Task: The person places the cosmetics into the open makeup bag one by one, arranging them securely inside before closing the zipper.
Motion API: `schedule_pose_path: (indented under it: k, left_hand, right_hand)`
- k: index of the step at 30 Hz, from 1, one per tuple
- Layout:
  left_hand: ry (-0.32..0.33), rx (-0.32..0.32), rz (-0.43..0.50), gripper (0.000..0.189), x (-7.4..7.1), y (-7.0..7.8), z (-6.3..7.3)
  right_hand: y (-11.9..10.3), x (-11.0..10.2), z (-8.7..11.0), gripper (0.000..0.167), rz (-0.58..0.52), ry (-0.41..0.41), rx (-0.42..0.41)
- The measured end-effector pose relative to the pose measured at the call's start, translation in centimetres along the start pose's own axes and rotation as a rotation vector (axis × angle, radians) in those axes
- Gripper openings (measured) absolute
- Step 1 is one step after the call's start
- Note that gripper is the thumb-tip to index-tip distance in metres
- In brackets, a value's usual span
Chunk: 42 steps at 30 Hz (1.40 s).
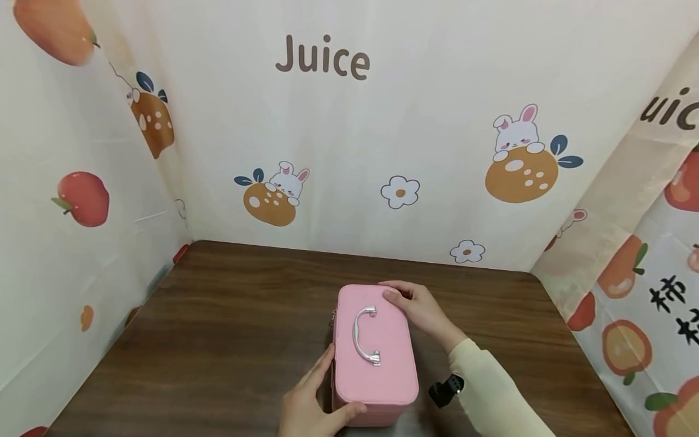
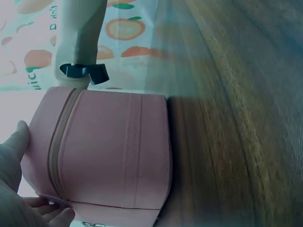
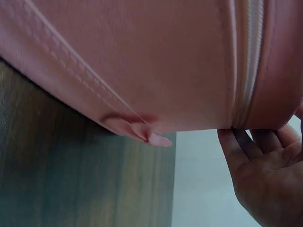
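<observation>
A pink zippered case (image 1: 390, 352) stands on the brown table, its lid closed and a silver handle (image 1: 357, 334) on top. My left hand (image 1: 307, 403) holds its near left corner, thumb against the near end and fingers along the left side. Around the far right corner curls my right hand (image 1: 422, 311), with the thumb on the lid's edge. In the left wrist view, a zipper (image 2: 59, 142) runs below the lid, and the fingers touch the case near it. The right wrist view shows the right hand's fingers (image 3: 232, 146) against the case's end beside the zipper.
The wood-grain table (image 1: 218, 340) reaches back to a printed curtain (image 1: 338, 133) with fruit and rabbits. More printed cloth (image 1: 617, 340) hangs along the right side, and likewise on the left. A black strapped device (image 1: 446, 389) sits on the right wrist.
</observation>
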<state>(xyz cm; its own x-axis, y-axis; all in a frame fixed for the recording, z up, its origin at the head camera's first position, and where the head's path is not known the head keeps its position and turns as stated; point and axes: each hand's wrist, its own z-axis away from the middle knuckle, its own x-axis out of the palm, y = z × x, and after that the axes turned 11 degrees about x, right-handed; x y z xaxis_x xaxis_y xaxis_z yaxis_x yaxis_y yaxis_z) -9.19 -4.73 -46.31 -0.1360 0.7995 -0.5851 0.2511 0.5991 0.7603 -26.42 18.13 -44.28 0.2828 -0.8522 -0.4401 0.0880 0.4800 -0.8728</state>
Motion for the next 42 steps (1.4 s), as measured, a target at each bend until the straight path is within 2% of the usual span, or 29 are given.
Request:
schedule_pose_path:
  k: [5,7,9,11,14,16,18,23,28,33,36,39,42]
  left_hand:
    - [0.054,0.061,0.015,0.092,0.7,-0.6,0.2]
    - [0.092,0.093,0.035,0.089,0.9,-1.2,0.2]
    - [0.147,0.139,0.099,0.082,1.1,-2.2,0.0]
    - [0.183,0.146,0.178,0.071,1.0,-3.2,-0.3]
    - [0.177,0.098,0.352,0.056,0.4,-4.2,-1.2]
    - [0.142,0.033,0.430,0.048,-0.2,-4.5,-1.8]
    - [0.118,0.002,0.501,0.043,-0.5,-4.9,-2.6]
    - [0.111,-0.050,0.573,0.036,-1.0,-5.7,-4.5]
    - [0.072,-0.118,0.637,0.039,-1.5,-6.3,-6.5]
    - [0.066,-0.118,0.676,0.042,-1.5,-6.8,-8.5]
    - [0.053,-0.114,0.672,0.043,-1.4,-7.0,-9.5]
    - [0.042,-0.102,0.614,0.044,-1.2,-6.8,-9.9]
    - [0.067,-0.064,0.506,0.046,-0.9,-6.0,-9.3]
  right_hand:
    - [0.3,0.2,0.0,0.037,-0.083,0.023,-0.002]
    - [0.3,0.1,0.2,0.038,-0.102,0.014,0.027]
    - [0.4,-0.3,0.5,0.038,-0.104,0.024,0.060]
    - [0.5,-0.7,1.0,0.039,-0.104,0.050,0.097]
    - [0.8,-1.2,2.1,0.039,-0.092,0.113,0.133]
    - [1.0,-1.2,2.8,0.039,-0.087,0.165,0.151]
    - [1.1,-1.0,3.5,0.039,-0.078,0.224,0.163]
    - [1.1,0.0,5.3,0.042,-0.049,0.371,0.204]
    - [1.3,1.1,7.2,0.042,-0.070,0.506,0.227]
    - [1.6,2.6,9.0,0.032,-0.077,0.619,0.203]
    - [1.6,3.5,9.9,0.029,-0.074,0.653,0.185]
    - [1.6,3.8,10.3,0.029,-0.062,0.653,0.173]
    - [1.6,3.2,10.1,0.031,-0.126,0.621,0.168]
